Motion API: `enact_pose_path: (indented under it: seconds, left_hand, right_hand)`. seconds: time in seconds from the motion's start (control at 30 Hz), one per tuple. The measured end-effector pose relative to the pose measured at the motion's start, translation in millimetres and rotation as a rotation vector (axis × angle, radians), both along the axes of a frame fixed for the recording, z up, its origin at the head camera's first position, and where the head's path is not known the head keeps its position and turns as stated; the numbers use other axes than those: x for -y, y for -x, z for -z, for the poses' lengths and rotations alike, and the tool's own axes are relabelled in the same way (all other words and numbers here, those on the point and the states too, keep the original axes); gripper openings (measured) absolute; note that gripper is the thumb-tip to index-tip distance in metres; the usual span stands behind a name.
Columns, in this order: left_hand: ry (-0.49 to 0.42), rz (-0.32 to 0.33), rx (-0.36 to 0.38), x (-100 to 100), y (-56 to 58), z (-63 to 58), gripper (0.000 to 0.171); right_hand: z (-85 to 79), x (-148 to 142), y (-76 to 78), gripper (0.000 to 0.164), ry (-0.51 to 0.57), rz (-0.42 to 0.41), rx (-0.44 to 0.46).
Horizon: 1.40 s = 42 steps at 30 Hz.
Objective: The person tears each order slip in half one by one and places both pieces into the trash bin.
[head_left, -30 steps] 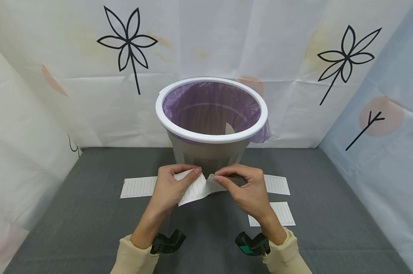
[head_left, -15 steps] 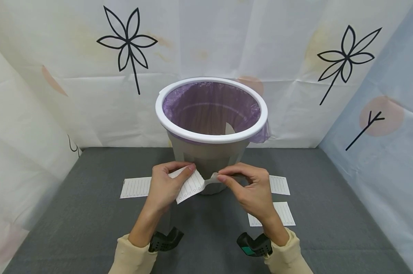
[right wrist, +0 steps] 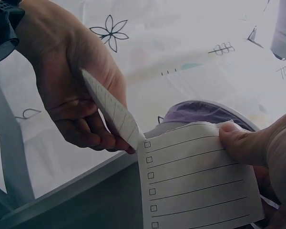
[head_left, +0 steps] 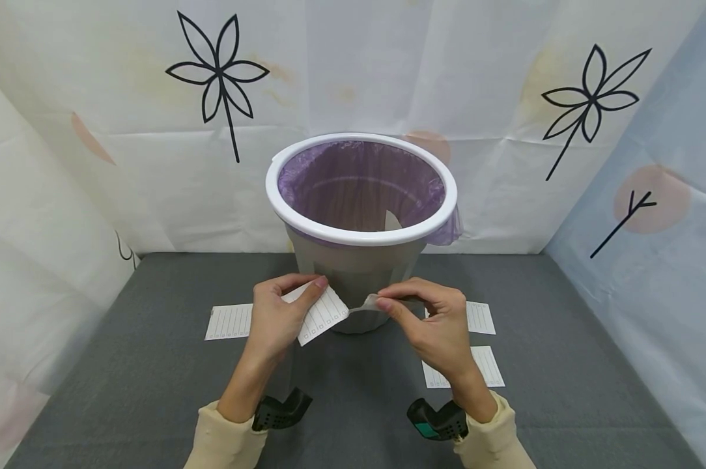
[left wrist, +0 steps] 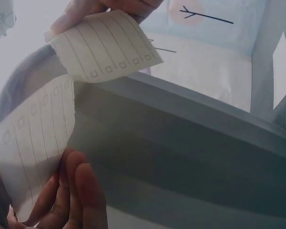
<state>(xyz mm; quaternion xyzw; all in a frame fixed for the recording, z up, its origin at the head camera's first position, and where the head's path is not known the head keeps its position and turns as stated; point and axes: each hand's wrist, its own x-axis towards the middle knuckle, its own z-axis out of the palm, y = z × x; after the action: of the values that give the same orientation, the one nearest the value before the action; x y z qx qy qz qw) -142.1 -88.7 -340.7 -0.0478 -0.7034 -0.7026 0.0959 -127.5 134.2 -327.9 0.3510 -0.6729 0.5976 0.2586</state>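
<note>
A white checklist paper strip [head_left: 322,317], ruled with lines and small boxes, is torn across with ragged edges. My left hand [head_left: 278,318] pinches one half between thumb and fingers. The other half [left wrist: 109,47], bent and seen edge-on in the head view, is pinched by my right hand [head_left: 432,322]. In the left wrist view the two halves meet only at a corner by the printed boxes, and I cannot tell if they are still joined there. Both hands are in front of the bin [head_left: 359,267], above the dark tabletop.
The bin's white rim [head_left: 361,237] surrounds a purple liner [head_left: 353,172], with a white piece of paper [head_left: 392,221] inside. One ruled strip [head_left: 228,322] lies at left. Another strip [head_left: 480,318] and a shorter piece [head_left: 489,366] lie at right, partly behind my right hand and wrist.
My hands have moved apart, left hand leftward and slightly up, right hand rightward. The tear in the paper has widened, leaving the halves meeting at only a narrow corner.
</note>
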Motion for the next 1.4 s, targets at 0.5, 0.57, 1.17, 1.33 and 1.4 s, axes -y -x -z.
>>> enact_pose_path:
  seconds: [0.5, 0.57, 1.17, 1.33, 1.4]
  left_hand:
    - [-0.014, -0.048, -0.020, 3.1, 0.4, -0.6, 0.013]
    - [-0.022, -0.053, -0.024, 4.3, 0.5, -0.7, 0.014]
    - [-0.066, -0.076, -0.065, 13.6, -10.4, -16.6, 0.017]
    - [-0.115, -0.090, -0.084, 19.3, -14.5, -24.8, 0.020]
    - [-0.135, -0.099, -0.085, 21.8, -16.3, -29.1, 0.019]
  right_hand:
    - [-3.1, -3.3, -1.2, 0.006, 0.024, 0.009, -0.020]
    - [-4.2, -4.3, -1.6, 0.005, 0.026, 0.020, -0.018]
    - [-9.5, -19.5, 0.6, 0.010, 0.049, 0.052, -0.010]
    - [-13.8, -27.8, 1.0, 0.009, 0.080, 0.058, -0.016]
    - [-16.7, -32.0, 0.9, 0.009, 0.097, 0.062, -0.021]
